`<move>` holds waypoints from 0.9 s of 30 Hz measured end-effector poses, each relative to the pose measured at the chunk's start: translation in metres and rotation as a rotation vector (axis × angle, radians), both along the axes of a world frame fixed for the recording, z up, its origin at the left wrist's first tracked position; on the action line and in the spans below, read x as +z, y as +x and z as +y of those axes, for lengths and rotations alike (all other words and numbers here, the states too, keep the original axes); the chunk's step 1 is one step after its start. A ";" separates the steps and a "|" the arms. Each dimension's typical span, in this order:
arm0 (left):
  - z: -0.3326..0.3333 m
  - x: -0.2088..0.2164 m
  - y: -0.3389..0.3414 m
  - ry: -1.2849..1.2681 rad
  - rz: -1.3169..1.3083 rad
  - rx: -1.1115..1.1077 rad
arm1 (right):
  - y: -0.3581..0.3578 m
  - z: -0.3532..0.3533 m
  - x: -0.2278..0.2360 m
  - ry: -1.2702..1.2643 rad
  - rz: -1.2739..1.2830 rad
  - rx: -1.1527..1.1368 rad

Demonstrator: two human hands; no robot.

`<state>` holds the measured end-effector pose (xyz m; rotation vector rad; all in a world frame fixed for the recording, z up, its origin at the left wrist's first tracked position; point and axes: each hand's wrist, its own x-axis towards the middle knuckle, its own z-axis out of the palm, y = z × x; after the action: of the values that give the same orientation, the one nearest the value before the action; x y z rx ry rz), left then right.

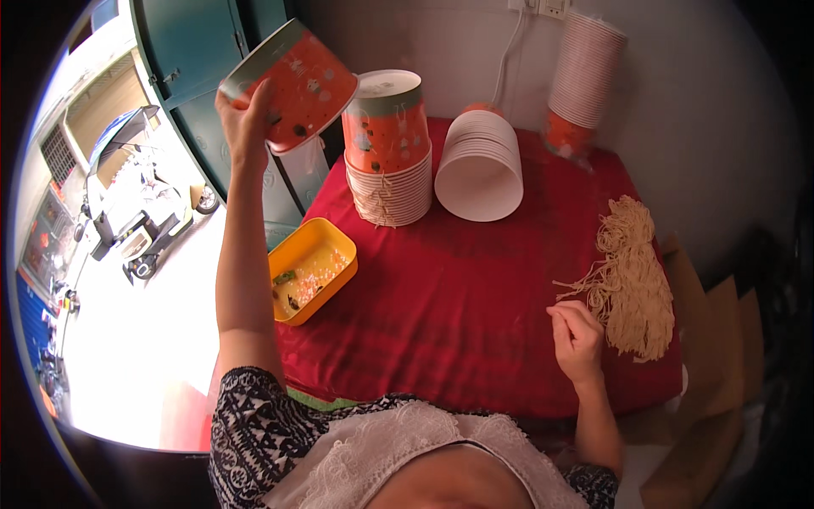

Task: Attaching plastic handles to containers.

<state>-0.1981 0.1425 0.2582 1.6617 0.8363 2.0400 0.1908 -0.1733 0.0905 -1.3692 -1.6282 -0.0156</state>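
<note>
My left hand [244, 125] grips an orange paper bucket [309, 89] with a green band, raised and tilted above the table's far left. Below and right of it stands an upside-down stack of the same buckets [387, 136], pale strings hanging over its stacked white rims. My right hand [578, 341] is closed beside a bundle of cream strings [636, 284] at the table's right. Its fingers are pinched together near the loose string ends; whether a string is between them is too small to tell.
A yellow tray [346, 270] with small bits sits at the table's left edge. Another bucket stack [479, 182] lies on its side, opening toward me. A tall wrapped stack [585, 81] stands at the back right. The table has a red cloth [458, 297]; cardboard [725, 348] lies right.
</note>
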 end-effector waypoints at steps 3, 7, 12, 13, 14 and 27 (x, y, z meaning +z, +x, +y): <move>0.026 0.000 0.020 -0.022 -0.032 -0.038 | 0.008 -0.007 -0.010 -0.002 0.032 -0.050; 0.042 -0.003 0.046 -0.041 0.029 -0.126 | 0.017 -0.010 -0.027 -0.001 0.067 -0.137; 0.066 -0.006 0.054 0.004 0.066 -0.299 | 0.020 -0.010 -0.043 -0.086 0.233 -0.236; 0.067 -0.005 0.057 -0.019 0.068 -0.316 | 0.021 -0.009 -0.044 -0.087 0.225 -0.232; 0.068 -0.006 0.061 -0.042 0.070 -0.334 | 0.022 -0.009 -0.045 -0.095 0.235 -0.235; 0.061 -0.036 0.086 -0.016 0.310 -0.346 | 0.033 -0.005 -0.063 -0.024 0.260 -0.215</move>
<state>-0.1119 0.2035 0.2227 1.9865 0.6019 1.5664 0.2236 -0.1785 0.0272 -1.4924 -1.2663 0.0526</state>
